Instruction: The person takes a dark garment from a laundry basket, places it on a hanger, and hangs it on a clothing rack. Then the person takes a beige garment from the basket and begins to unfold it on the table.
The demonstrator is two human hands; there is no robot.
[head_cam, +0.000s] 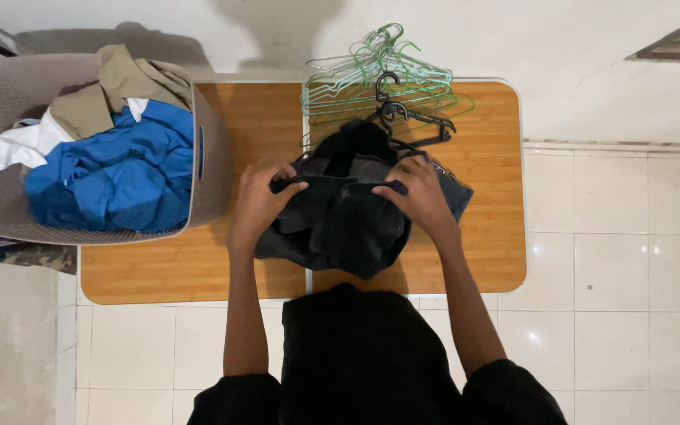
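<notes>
While hangers (pixel 379 86) lie behind, basket (pixel 9 157) stands left.

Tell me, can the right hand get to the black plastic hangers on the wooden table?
Probably yes. The right hand grips the crumpled black garment, and the black plastic hangers lie just beyond it on the wooden table with nothing between. It would need to let go first.

Both hands (pixel 340 197) on dark garment (pixel 340 224), wooden table (pixel 489 236)

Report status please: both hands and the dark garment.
Left hand and right hand both gripping dark garment on wooden table. Hangers just behind.
</notes>
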